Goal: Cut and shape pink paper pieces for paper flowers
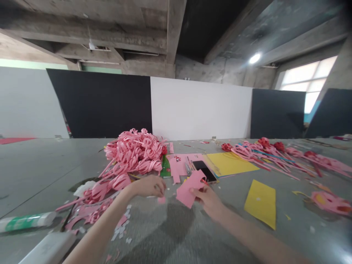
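My right hand (208,200) holds a piece of pink paper (190,187) above the grey floor, fingers closed on its lower edge. My left hand (150,185) is curled shut just left of it, pinching a small pink scrap (161,200) that hangs below the fingers. A big heap of looped pink paper flowers (133,152) lies just beyond the left hand. A dark phone (204,171) rests on pink and yellow sheets right behind the held paper.
A yellow sheet (260,202) lies to the right, a larger yellow sheet (229,163) behind it. More pink and red paper flowers (271,154) spread at the right. A glue tube (26,221) lies at the left. Paper scraps (122,229) litter the floor.
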The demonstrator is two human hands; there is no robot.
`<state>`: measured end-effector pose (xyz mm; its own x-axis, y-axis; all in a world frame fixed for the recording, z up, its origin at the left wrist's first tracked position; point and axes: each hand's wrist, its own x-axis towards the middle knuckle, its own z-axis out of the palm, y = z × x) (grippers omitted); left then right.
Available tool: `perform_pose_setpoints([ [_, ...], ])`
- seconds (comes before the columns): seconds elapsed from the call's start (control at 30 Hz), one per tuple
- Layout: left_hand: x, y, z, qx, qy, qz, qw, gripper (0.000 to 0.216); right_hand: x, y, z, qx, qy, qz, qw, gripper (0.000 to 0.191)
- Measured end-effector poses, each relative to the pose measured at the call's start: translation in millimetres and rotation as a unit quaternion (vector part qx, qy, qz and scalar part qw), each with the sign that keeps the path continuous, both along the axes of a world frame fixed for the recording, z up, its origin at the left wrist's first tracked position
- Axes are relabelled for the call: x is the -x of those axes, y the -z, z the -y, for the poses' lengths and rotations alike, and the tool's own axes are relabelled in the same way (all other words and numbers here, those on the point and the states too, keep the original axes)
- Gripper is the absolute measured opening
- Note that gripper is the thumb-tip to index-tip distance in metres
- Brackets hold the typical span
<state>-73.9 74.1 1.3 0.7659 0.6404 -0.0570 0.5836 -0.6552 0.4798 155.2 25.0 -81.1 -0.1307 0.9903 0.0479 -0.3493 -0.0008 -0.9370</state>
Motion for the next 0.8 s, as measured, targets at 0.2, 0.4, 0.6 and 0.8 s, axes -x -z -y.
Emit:
perform_pose_setpoints([
  [0.2, -36, 9.3, 21, 0.153, 0.063, 0.087, 0.982, 0.015, 2, 21.3, 13, -0.06, 0.107, 0.125, 0.985, 0.025],
  [0.4, -52, 28.9, 19, 0.123, 0.011, 0.103, 0.987, 0.016, 4, 25.6, 17, -0.079, 0.117, 0.153, 0.978, 0.027],
  [0.6, -41, 17.0, 14, 0.088, 0.004, 0.105, 0.991, 0.016, -5, 13.3, 15, -0.042, 0.106, 0.114, 0.987, 0.032],
  [0.8, -23, 6.5, 4, 0.034, -0.06, 0.09, 0.994, 0.019, -51, 7.0, -12, -0.071, 0.209, 0.185, 0.958, 0.038],
])
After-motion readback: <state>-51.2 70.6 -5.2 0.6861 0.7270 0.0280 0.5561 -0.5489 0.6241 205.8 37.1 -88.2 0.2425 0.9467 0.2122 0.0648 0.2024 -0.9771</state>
